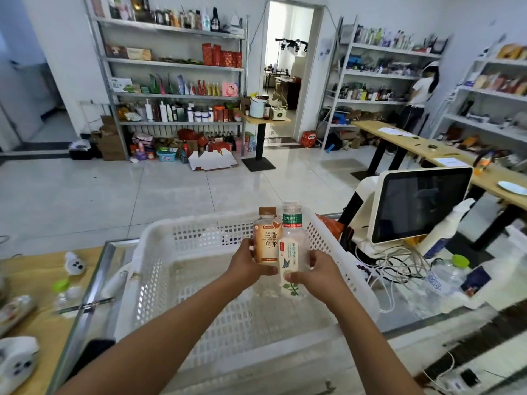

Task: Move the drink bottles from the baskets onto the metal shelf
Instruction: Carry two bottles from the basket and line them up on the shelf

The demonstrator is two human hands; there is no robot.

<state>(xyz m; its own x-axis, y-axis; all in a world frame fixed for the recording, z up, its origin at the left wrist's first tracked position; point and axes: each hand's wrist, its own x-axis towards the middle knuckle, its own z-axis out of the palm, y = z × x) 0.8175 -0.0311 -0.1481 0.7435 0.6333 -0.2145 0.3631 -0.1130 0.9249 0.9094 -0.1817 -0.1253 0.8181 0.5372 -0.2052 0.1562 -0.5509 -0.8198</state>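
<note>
Your left hand (247,259) grips the brown-capped bottle (266,236) low on its body, and your right hand (315,276) is wrapped around the taller white-capped bottle (293,246) near its base — the two bottles stand upright, touching side by side, held above the white plastic basket (159,280). The part of the basket floor you can see beneath your arms is bare.

The basket sits on a glass-topped counter (445,323) with a metal edge. To your left, on a wooden surface (37,280), lie a small clear bottle with a green cap (61,292) and some white gadgets. To your right stand a tilted screen (419,203) on a white stand, a tangle of white cables (399,266) and a white spray bottle (445,226).

Across the pale tiled floor (142,195), a metal shelf (174,78) full of bottles, boxes and pouches lines the far wall, well apart from you. Right of it is an open doorway (288,69), then a second stocked shelf (376,78) — a person in a white top (422,89) stands beside it, behind a long wooden table (422,146).
</note>
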